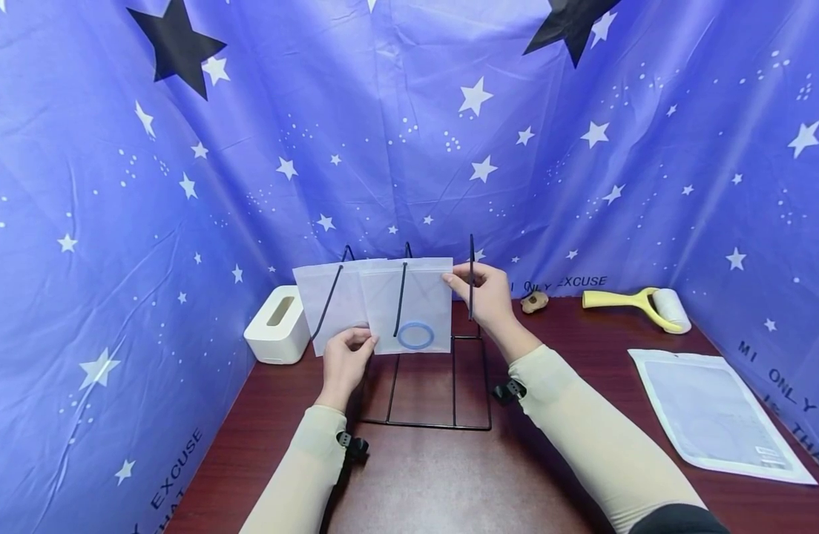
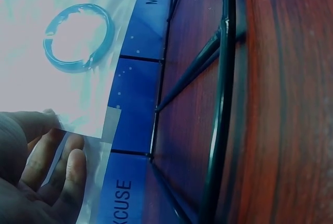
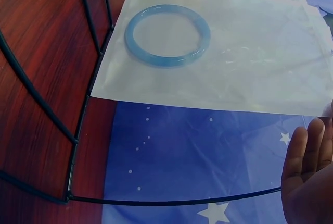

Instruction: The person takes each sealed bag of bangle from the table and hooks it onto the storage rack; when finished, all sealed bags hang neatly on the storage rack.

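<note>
A translucent flat bag (image 1: 426,297) with a pale blue bangle (image 3: 166,61) inside is held upright at a black wire rack (image 1: 425,426). My left hand (image 1: 346,360) pinches its lower left corner between thumb and fingers. At the upper right edge, my right hand (image 1: 491,297) pinches the same bag, the rack's right upright passing in front of that hand. A second translucent bag (image 1: 326,297) stands in the rack to the left, partly overlapped by the first. The bangle lies near the bag's bottom edge, seen through the film in both wrist views.
A white tissue box (image 1: 276,326) stands left of the rack. To the right are a small brown object (image 1: 534,302), a lint roller with a yellow handle (image 1: 616,299) and a large white-edged pouch (image 1: 710,415). A starry blue cloth (image 1: 409,163) hangs behind the dark red table.
</note>
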### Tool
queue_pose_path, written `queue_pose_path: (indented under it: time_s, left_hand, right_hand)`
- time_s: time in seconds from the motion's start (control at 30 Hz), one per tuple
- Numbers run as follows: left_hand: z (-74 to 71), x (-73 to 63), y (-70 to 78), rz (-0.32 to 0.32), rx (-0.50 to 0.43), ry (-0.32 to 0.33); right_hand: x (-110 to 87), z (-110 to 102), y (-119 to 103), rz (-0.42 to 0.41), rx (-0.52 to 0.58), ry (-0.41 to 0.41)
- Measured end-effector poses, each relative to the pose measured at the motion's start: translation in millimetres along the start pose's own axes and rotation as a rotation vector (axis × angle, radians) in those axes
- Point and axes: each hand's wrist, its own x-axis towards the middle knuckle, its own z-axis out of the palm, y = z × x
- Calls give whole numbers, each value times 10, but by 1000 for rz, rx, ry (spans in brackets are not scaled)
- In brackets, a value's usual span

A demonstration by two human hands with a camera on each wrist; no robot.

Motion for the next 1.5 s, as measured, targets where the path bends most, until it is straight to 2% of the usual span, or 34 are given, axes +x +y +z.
queue_pose_path:
  time_s: [0.2,0.57,0.8,0.9,1.0,1.1,1.27,1.5]
  left_hand:
    - [-5,-1,-16,-9,24,-1]
    - [-37,-21,-67,26,86,23]
    - [-78,-43,-113,57,97,33]
    - [-104,-66,-138,78,115,27]
    - [-133,-102,-145,102,134,27]
    - [-164,-141,-143,119,143,19]
    - [-232,-218,-146,157,109,-26]
    - [-371,-352,-184,190,84,-98]
  right_hand:
    - [-8,-19,26,-10,1,-14]
    - [-42,-108,39,-1,9,-32]
    - [-253,-299,-242,-14,46,-55]
    - [-335,-399,-252,-13,80,-56]
    - [-409,-498,-253,-15,57,-43]
    - [-455,-593,-160,-19,17,-12]
    - [-522,-764,102,-20,72,42]
    - [-666,-975,99,-52,94,70]
